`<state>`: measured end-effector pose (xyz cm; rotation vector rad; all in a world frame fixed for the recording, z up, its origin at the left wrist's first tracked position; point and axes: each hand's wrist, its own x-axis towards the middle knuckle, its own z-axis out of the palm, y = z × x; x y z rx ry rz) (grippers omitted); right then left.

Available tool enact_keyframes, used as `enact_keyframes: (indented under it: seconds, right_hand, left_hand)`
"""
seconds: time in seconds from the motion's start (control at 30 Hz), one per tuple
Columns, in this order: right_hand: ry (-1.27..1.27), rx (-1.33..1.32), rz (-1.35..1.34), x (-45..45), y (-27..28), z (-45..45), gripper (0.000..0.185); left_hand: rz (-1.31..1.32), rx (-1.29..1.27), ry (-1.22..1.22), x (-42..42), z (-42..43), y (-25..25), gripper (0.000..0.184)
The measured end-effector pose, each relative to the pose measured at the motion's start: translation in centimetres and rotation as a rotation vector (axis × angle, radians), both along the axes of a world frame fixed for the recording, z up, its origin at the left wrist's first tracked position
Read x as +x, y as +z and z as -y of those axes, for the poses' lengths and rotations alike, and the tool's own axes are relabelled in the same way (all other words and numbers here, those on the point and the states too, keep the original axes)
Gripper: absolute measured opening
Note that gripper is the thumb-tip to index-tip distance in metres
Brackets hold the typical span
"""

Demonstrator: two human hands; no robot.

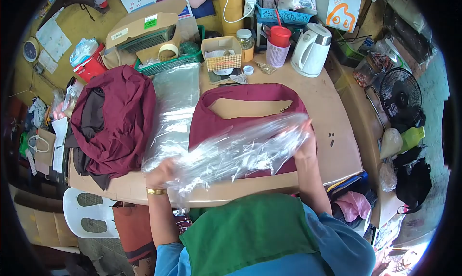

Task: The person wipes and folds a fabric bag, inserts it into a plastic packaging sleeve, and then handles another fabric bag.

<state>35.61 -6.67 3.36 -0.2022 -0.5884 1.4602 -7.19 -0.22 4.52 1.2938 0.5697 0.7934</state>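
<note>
A clear plastic bag (240,148) is stretched between my two hands above the front of the table. My left hand (162,174) is closed on its left end, and my right hand (305,140) grips its right end. Partly beneath the bag lies a maroon folded garment (211,117) with brown card showing in its opening. Left of that garment, a stack of clear plastic bags (177,93) lies flat on the table. Farther left is a crumpled pile of maroon cloth (127,122), with dark cloth among it.
Along the back of the table (332,112) stand a green basket (168,64), a small box (221,52), a glass jar (245,43), a purple cup (277,54) and a white kettle (312,50). A black fan (401,93) is at the right, a white chair (89,213) at the lower left.
</note>
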Motion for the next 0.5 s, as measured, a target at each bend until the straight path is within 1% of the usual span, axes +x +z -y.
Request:
enact_keyframes:
  seconds: [0.03, 0.07, 0.1, 0.13, 0.17, 0.2, 0.23, 0.27, 0.3, 0.33, 0.37, 0.4, 0.43, 0.47, 0.5]
  right_hand:
    - [-0.085, -0.14, -0.091, 0.1, 1.3, 0.0, 0.053]
    - [0.139, 0.061, -0.294, 0.1, 0.6, -0.9, 0.053]
    - [0.366, 0.264, -0.492, 0.1, -0.1, -1.6, 0.053]
    - [0.517, 0.185, -0.508, 0.2, 0.0, -1.3, 0.056]
    - [0.518, 0.185, -0.505, -0.2, 0.3, -0.7, 0.056]
    - [0.369, -0.349, 0.048, -0.8, 0.6, 0.4, 0.054]
    - [0.407, -0.345, 0.516, -0.9, 0.5, 0.6, 0.052]
    - [0.472, -0.291, 0.977, -1.0, 0.5, 0.8, 0.052]
    - [0.737, 0.335, 1.272, -0.9, 0.3, 0.5, 0.052]
    - [0.739, 0.335, 1.27, -0.8, 0.2, 0.8, 0.052]
    - [0.582, 0.178, 1.03, -0.3, 0.0, 1.4, 0.047]
    - [0.426, 0.027, 0.788, 0.1, -0.2, 2.0, 0.042]
    - [0.267, -0.119, 0.542, 0.4, -0.3, 2.2, 0.037]
    - [0.148, -0.117, 0.352, 0.5, 0.3, 2.2, 0.035]
    - [0.204, -0.017, 0.119, 1.3, 0.0, 1.5, 0.038]
  left_hand:
    - [-0.076, 0.159, -0.195, 0.9, -0.1, 0.7, 0.028]
    - [-0.124, 0.33, -0.381, 1.8, -0.2, 1.3, 0.029]
    - [-0.271, 0.254, -0.357, 1.1, -0.1, 1.0, 0.031]
    - [-0.224, 0.158, -0.185, -0.4, -0.4, -0.2, 0.031]
    - [-0.163, 0.073, -0.01, -1.4, -0.6, -0.5, 0.032]
    - [0.084, -0.141, 0.231, -2.1, -0.8, -0.8, 0.037]
    - [0.363, -0.28, 0.474, -2.2, -0.8, -0.2, 0.043]
    - [0.509, -0.292, 0.444, -1.8, -1.1, 0.5, 0.044]
    - [0.653, -0.302, 0.413, -1.6, -1.6, 1.0, 0.045]
    - [0.651, -0.303, 0.415, -1.4, -2.6, 0.6, 0.045]
    - [0.916, -0.397, -0.15, -1.1, -3.9, -0.2, 0.048]
    - [1.059, -0.43, -0.439, -1.5, -3.6, -0.7, 0.049]
    - [1.137, -0.468, -0.737, -1.7, -3.2, -1.1, 0.051]
    - [0.697, -0.377, -0.325, -2.6, -0.7, -1.5, 0.053]
    - [0.248, -0.269, 0.071, -3.1, 0.7, -1.3, 0.057]
